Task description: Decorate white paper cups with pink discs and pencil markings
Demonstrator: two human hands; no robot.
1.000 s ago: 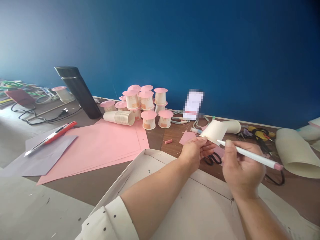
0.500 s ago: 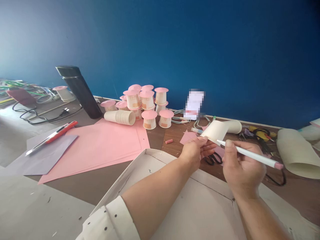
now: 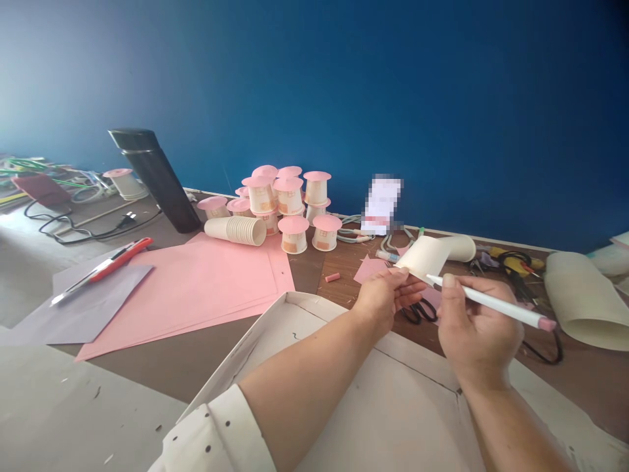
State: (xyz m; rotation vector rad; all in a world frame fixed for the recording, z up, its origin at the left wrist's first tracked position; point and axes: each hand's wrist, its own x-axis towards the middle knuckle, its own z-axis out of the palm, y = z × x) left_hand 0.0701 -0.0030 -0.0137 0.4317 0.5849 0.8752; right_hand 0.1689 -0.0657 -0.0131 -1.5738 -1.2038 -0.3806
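Note:
My left hand [image 3: 386, 298] is closed on a white paper cup [image 3: 423, 254], with the thumb and fingers at its near edge. In my right hand [image 3: 479, 324] is a white marker pen [image 3: 501, 307] with a pink end, its tip at the side of the cup. Whether the tip touches the cup I cannot tell. Beyond the held cup lies another paper cup [image 3: 462, 249] on its side. Several paper cups with pink paper roofs [image 3: 293, 226] and drawn windows and doors stand in a stack at the back.
Pink paper sheets [image 3: 206, 282] and a red utility knife [image 3: 105, 267] lie on the left. A black bottle [image 3: 157, 183] leans behind them, near nested paper cups [image 3: 238, 231]. A white box lid [image 3: 407, 393] lies under my arms. A pixelated phone [image 3: 381, 206] leans on the wall.

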